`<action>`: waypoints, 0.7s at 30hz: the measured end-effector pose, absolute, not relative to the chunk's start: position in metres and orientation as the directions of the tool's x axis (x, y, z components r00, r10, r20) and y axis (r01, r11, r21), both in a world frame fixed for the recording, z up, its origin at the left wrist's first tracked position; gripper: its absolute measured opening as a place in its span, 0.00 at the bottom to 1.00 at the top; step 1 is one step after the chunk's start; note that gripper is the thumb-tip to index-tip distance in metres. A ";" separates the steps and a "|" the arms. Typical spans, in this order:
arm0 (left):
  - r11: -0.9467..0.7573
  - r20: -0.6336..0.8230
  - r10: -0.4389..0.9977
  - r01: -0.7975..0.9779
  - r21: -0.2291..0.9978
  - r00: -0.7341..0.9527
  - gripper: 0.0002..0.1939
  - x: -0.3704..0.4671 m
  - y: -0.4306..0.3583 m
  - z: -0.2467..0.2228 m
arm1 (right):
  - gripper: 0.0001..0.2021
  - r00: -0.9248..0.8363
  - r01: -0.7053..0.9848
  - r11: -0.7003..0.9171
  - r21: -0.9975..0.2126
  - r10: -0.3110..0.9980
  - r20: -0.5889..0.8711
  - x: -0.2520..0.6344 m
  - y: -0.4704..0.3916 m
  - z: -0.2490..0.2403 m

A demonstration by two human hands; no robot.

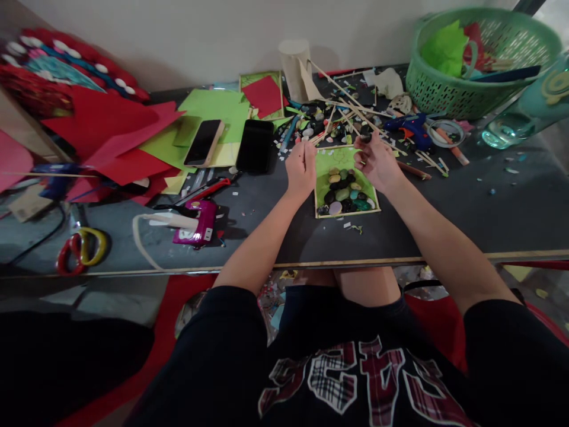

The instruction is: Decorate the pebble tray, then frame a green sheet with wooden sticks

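Note:
A light green card [326,160] edged with thin sticks lies flat in front of me. Smooth pebbles [343,194] in black, green, tan and pale violet cover its lower part, and faint lines show near its top. At the card's upper right, my right hand [379,161] pinches a dark pebble [365,137] between its fingertips, just above the surface. Beside the upper left edge is my left hand [301,168], its fingers curled together; whatever they hold, if anything, is hidden. Behind the card, loose pebbles [318,126] are scattered among thin sticks.
Two phones [255,146] and coloured paper [128,133] lie to the left, with scissors [82,251] and a purple power adapter [202,222] nearer the table edge. On the right are a blue glue gun [411,127], a tape roll [446,133], a green basket [484,89] and a bottle [528,110].

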State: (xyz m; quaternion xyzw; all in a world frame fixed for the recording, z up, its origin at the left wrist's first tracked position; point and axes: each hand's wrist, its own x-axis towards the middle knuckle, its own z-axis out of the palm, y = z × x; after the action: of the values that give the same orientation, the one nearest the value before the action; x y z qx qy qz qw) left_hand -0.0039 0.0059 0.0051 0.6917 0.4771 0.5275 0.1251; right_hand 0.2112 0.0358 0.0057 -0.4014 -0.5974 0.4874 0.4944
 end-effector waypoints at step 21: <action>0.196 0.244 0.909 0.862 0.467 -0.338 0.22 -0.029 0.012 0.029 | 0.35 0.133 0.320 0.350 -0.880 0.904 0.407 0.218 0.037 0.011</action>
State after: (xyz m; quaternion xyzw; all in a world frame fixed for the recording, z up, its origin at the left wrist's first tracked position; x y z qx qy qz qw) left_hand -0.0293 0.0120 0.0295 0.5735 0.7721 0.2702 0.0430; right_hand 0.2179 0.0370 0.0115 -0.5065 -0.6040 0.2619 0.5568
